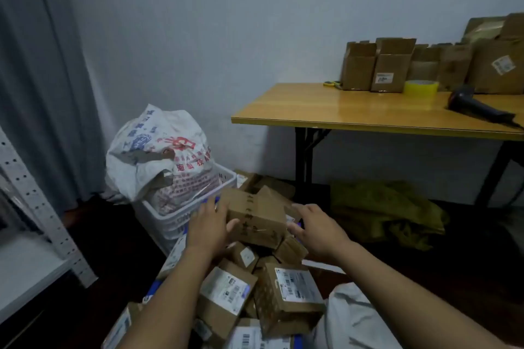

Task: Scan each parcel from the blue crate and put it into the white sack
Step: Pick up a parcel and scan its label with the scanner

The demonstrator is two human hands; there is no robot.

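A brown cardboard parcel (pixel 256 217) with dark writing on its tape lies on top of a heap of labelled parcels (pixel 286 292) in the blue crate (pixel 150 296), of which only bits of rim show. My left hand (pixel 209 224) grips the parcel's left end, thumb on its front face. At the parcel's right end my right hand (pixel 314 224) hovers with fingers spread; I cannot tell if it touches. The white sack (pixel 158 156), printed in red and blue, stands in a white basket (pixel 175 215) behind and to the left. A black scanner (pixel 476 106) lies on the wooden table (pixel 326 110).
Open cardboard boxes (pixel 391 68), a yellow tape roll (pixel 421 88) and scissors (pixel 331 83) sit at the table's back. An olive-green bag (pixel 382 212) lies on the floor under the table. A white metal shelf (pixel 34 207) stands at the left. More boxes lie behind the crate.
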